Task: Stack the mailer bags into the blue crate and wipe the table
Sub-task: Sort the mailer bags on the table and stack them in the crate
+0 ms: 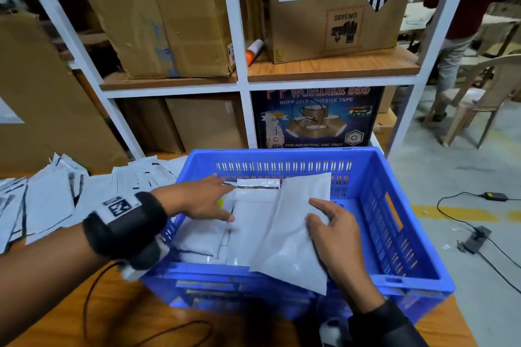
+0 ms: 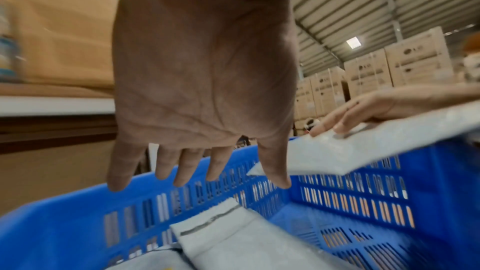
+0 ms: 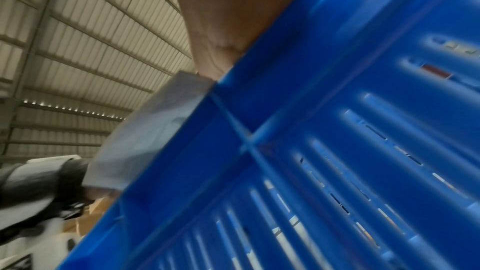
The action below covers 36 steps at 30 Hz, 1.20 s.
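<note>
The blue crate (image 1: 406, 234) stands on the wooden table (image 1: 112, 315). Several white mailer bags (image 1: 203, 242) lie flat inside it, also in the left wrist view (image 2: 228, 239). My left hand (image 1: 203, 200) reaches over the crate's left wall with straight fingers, just above those bags and holding nothing; its palm (image 2: 202, 81) fills the left wrist view. My right hand (image 1: 332, 231) pinches the right edge of a white mailer bag (image 1: 287, 234), tilted over the crate. That bag (image 2: 363, 147) shows under the right hand's fingers (image 2: 335, 124). The right wrist view is blurred: crate wall (image 3: 337, 130), bag (image 3: 145, 141).
A loose pile of mailer bags (image 1: 50, 200) covers the table at left. White shelving with cardboard boxes (image 1: 158, 17) and a tape carton (image 1: 315, 118) stands right behind the crate. A black cable (image 1: 174, 332) lies on the near table. Chair and a person stand at right.
</note>
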Tool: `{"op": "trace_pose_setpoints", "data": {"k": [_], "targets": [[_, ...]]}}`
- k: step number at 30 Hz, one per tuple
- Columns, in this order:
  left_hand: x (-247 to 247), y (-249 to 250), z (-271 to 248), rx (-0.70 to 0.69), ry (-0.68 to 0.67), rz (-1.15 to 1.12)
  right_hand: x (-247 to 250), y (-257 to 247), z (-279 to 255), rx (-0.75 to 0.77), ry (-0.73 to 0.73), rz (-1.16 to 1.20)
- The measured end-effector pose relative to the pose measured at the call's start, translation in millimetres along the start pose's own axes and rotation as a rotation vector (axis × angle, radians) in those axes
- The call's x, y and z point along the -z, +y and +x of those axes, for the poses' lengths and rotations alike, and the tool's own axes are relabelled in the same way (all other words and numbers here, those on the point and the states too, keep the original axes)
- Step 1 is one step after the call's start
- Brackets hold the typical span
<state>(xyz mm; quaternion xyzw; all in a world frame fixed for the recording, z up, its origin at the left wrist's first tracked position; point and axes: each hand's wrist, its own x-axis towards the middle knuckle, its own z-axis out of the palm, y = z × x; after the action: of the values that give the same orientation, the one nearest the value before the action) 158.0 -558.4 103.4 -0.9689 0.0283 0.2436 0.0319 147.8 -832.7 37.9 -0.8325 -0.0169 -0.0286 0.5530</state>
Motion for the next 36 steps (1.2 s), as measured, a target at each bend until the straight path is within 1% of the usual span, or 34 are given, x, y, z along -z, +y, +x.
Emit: {"op": "trace_pose_setpoints", "data": {"k": [2, 5, 8, 11, 13, 16, 18, 19, 23, 24, 25, 26, 27, 28, 29, 31, 32, 33, 34, 36], "targets": [[-18.4, -23.2, -19.0, 0.046, 0.010, -0.028, 2.1, 0.3, 0.2, -0.003, -0.025, -0.004], [-56.7, -52.0, -34.3, 0.068, 0.130, -0.012, 5.2, -3.3, 2.6, 0.020, -0.115, -0.083], [-87.0, -61.4, -36.1, 0.065, 0.244, 0.008, 16.5, -19.2, 11.3, 0.076, -0.215, -0.228], [-96.6, -58.3, -33.6, 0.088, 0.337, 0.035, 27.4, -45.8, 30.7, 0.139, -0.331, -0.355], [-98.2, -58.8, -31.5, 0.084, 0.361, 0.044, 28.1, -65.5, 48.3, 0.167, -0.384, -0.414], [-100.9, -61.2, -30.5, 0.074, 0.371, 0.011, 13.7, -92.1, 72.1, 0.177, -0.446, -0.450], [-101.9, -61.6, -29.7, 0.072, 0.387, 0.000, -6.2, -101.5, 81.0, 0.134, -0.513, -0.416], [-102.0, -61.6, -29.0, 0.071, 0.394, -0.007, -19.0, -101.0, 83.0, 0.086, -0.549, -0.382], [-103.3, -62.3, -27.6, 0.074, 0.401, -0.037, -66.1, -79.6, 75.6, -0.161, -0.701, -0.283], [-103.2, -62.1, -28.0, 0.078, 0.397, -0.032, -71.8, -76.1, 69.8, -0.224, -0.771, -0.310], [-102.9, -61.4, -28.5, 0.082, 0.394, -0.022, -73.7, -75.9, 64.8, -0.259, -0.872, -0.379], [-102.7, -61.0, -28.8, 0.085, 0.394, -0.011, -73.4, -77.0, 62.2, -0.274, -0.986, -0.469], [-102.5, -60.7, -29.1, 0.087, 0.395, -0.004, -72.0, -79.6, 62.2, -0.266, -1.063, -0.566], [-102.8, -60.5, -29.0, 0.088, 0.396, -0.001, -71.0, -81.6, 65.0, -0.220, -1.082, -0.673], [-103.0, -60.4, -28.8, 0.089, 0.397, 0.001, -71.4, -82.6, 70.5, -0.124, -1.056, -0.815], [-104.3, -61.0, -27.9, 0.091, 0.395, 0.002, -75.0, -85.7, 82.6, 0.189, -0.965, -1.183], [-104.8, -61.2, -27.7, 0.090, 0.392, 0.002, -78.8, -84.3, 86.9, 0.332, -0.945, -1.294], [-104.8, -61.3, -27.8, 0.089, 0.390, -0.001, -83.2, -82.4, 89.8, 0.409, -0.958, -1.309], [-104.7, -61.3, -27.8, 0.089, 0.388, -0.001, -89.3, -78.1, 90.6, 0.433, -0.989, -1.282], [-104.6, -61.3, -27.4, 0.090, 0.382, 0.012, -103.9, -65.3, 87.7, 0.419, -1.041, -1.268]]}}
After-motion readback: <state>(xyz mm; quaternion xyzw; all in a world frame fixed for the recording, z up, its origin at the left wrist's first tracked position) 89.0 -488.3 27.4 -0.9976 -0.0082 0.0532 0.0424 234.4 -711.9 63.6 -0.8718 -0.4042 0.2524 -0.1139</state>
